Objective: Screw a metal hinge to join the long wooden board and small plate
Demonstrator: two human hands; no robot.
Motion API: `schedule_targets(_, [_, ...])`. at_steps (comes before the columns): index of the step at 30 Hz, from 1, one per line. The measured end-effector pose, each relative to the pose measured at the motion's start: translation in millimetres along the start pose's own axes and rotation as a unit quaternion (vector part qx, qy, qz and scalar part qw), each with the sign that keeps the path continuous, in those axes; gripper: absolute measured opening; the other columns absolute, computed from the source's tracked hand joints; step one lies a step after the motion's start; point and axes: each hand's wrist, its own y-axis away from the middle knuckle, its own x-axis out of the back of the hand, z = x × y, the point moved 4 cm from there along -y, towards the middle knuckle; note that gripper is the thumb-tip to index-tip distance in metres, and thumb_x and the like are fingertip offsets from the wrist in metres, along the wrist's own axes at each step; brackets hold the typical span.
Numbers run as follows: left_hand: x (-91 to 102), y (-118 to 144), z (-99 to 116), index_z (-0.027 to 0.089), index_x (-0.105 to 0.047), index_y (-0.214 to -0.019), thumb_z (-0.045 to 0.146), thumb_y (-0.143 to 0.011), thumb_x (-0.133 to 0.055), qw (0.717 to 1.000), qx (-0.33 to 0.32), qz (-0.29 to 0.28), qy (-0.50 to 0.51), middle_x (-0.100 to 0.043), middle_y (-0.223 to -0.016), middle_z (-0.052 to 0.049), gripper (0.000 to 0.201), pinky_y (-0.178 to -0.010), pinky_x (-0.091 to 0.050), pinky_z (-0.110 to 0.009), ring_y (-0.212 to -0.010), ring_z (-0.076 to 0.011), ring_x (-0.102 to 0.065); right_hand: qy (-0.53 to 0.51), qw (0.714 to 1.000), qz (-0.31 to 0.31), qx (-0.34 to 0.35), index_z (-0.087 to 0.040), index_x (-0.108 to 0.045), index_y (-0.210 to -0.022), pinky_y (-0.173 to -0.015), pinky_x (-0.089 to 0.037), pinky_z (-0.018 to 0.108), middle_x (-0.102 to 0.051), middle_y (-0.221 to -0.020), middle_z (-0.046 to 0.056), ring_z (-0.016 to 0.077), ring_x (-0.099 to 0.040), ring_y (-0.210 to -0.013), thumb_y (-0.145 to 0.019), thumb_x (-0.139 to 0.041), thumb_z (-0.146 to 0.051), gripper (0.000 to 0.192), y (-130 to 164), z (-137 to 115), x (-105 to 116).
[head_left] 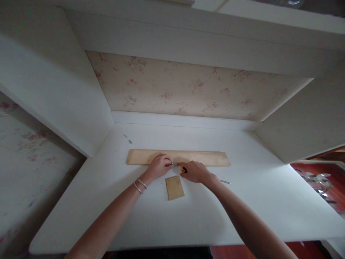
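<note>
My left hand (161, 164), with two silver bangles at its wrist, is closed over the front edge of a long pale wooden board (199, 157). Its fingertips pinch at a small grey metal piece too small to name. From the right, my right hand (196, 171) grips a tool with a yellow-and-black handle (183, 169); its metal end points left and meets the left fingertips. The fingers hide most of this tool. Just in front of both hands lies a small wooden piece (175, 188) with two holes near its far edge.
Two small metal bits (127, 139) lie at the back left of the white tabletop (113, 212). A thin metal rod (225, 182) rests beside my right forearm. White panels (81, 90) close in both sides, and a shelf edge (188, 46) overhangs the back.
</note>
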Motion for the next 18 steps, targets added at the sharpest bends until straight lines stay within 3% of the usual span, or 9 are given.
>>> schedule_targets(13, [0.6,3.4,0.6,0.02,-0.072,-0.078,0.026,-0.084,-0.058,0.999,-0.033,0.025,-0.012,-0.064,-0.086,-0.004,0.016,-0.081,-0.044,-0.028,-0.083,-0.0144,-0.057,-0.014,1.0,0.016,0.018,-0.035,-0.049,-0.127,-0.073,-0.042,0.036,-0.067,-0.102,0.007,0.0277,-0.062,-0.092,-0.078,-0.05,-0.04,0.05,-0.7,-1.5,0.3])
schedule_targets(15, [-0.1,3.4,0.5,0.02,-0.072,-0.078,0.026,-0.084,-0.058,0.999,-0.036,0.024,-0.021,-0.064,-0.086,-0.004,0.017,-0.082,-0.044,-0.029,-0.084,-0.0143,-0.057,-0.045,0.998,0.044,0.026,-0.031,-0.055,-0.119,-0.07,-0.041,0.034,-0.068,-0.095,0.007,0.0255,-0.062,-0.087,-0.078,-0.05,-0.041,0.042,0.9,-1.3,8.1])
schedule_targets(18, [-2.2,3.5,-1.9,0.02,-0.072,-0.078,0.027,-0.084,-0.059,0.999,-0.027,0.018,-0.037,-0.064,-0.087,-0.003,0.016,-0.082,-0.044,-0.029,-0.084,-0.0145,-0.057,-0.166,0.974,0.153,0.029,-0.024,-0.059,-0.093,-0.061,-0.039,0.029,-0.063,-0.074,0.002,0.0194,-0.059,-0.07,-0.079,-0.052,-0.042,0.024,5.7,0.1,35.8])
